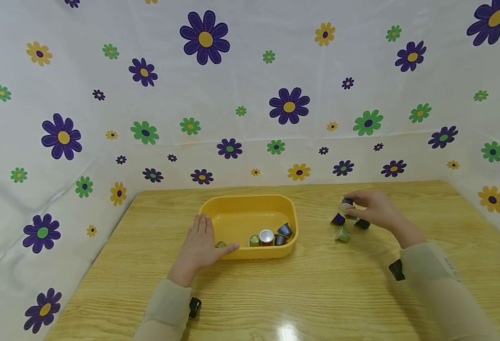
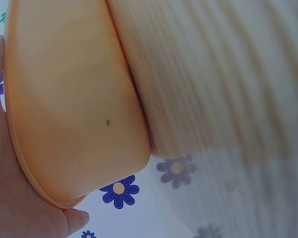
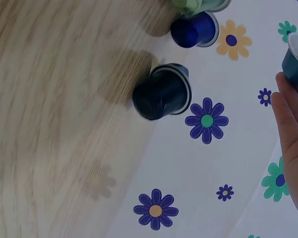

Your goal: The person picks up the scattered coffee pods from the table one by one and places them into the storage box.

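Observation:
My left hand (image 1: 199, 245) rests on the left end of a yellow plastic bin (image 1: 250, 254), fingers straight over the rim and thumb stretched along the front edge. At the right, my right hand (image 1: 377, 208) pinches a blue coffee capsule (image 3: 293, 68) with a pale lid, raised above the table. Below it lie a violet-blue capsule (image 1: 337, 219), a black capsule (image 1: 362, 224) and a light green capsule (image 1: 343, 235). Inside the bin, a silver-lidded capsule (image 1: 266, 237), a green capsule (image 1: 254, 241) and dark blue capsules (image 1: 285, 230) gather at the front right.
Another green capsule (image 1: 220, 245) shows in the bin behind my left thumb. The wood-grain table (image 1: 250, 293) carries everything. A white flowered cloth (image 1: 241, 85) hangs behind and along both sides. Black straps' ends (image 1: 397, 270) stick out by the cuffs.

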`<state>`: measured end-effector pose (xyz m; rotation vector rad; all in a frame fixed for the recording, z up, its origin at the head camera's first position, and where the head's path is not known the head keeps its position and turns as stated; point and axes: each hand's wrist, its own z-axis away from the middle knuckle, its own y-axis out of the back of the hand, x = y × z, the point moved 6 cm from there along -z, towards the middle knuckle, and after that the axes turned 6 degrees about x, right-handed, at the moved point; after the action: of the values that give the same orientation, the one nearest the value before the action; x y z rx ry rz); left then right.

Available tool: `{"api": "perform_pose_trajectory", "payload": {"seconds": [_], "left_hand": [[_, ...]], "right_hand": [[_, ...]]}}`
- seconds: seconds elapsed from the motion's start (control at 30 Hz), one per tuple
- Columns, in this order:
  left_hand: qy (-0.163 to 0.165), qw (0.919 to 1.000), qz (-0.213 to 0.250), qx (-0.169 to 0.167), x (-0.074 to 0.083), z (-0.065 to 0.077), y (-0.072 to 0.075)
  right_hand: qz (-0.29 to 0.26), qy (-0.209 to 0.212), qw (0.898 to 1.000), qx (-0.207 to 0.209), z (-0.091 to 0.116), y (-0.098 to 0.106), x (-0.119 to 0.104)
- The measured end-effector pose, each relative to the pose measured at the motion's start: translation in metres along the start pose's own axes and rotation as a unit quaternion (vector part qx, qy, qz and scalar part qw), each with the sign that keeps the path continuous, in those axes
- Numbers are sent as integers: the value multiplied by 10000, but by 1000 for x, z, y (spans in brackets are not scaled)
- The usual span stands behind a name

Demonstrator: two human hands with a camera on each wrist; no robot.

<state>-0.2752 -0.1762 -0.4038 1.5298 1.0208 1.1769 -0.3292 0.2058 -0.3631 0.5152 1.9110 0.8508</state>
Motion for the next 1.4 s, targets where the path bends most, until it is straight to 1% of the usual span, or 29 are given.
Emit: {"api": "perform_pose_trajectory", "payload": {"seconds": [0.13,0.2,0.4,0.6,0.83,1.03,1.2,1.4], "left_hand": [[11,10000,49,-47,0,0,0],[20,10000,51,-75,0,0,-1],[29,10000,26,-82,-1,-1,-2],[17,10000,36,-68,0,0,-2],[61,9999,5,-100,-2,-1,-3],[64,9999,37,-112,-2,0,-2],[57,9999,37,-109,-2,0,-1],[76,9999,95,-105,-1,1,0]], "right_hand": [[-52,144,9999,43,-3,-5,-6],[-38,144,9999,31,-4,-9,-10],[-64,324,9995,-4,-12,-21,-25],[-167,313,9994,-57,-19,-32,-34],[-242,568,9981,-87,-29,-43,-50],[-352,604,9975,-99,-37,-53,-59],[-389,645,9970,-184,-44,-64,-65],[-554,897,9939,-322,-54,-77,-76]]}}
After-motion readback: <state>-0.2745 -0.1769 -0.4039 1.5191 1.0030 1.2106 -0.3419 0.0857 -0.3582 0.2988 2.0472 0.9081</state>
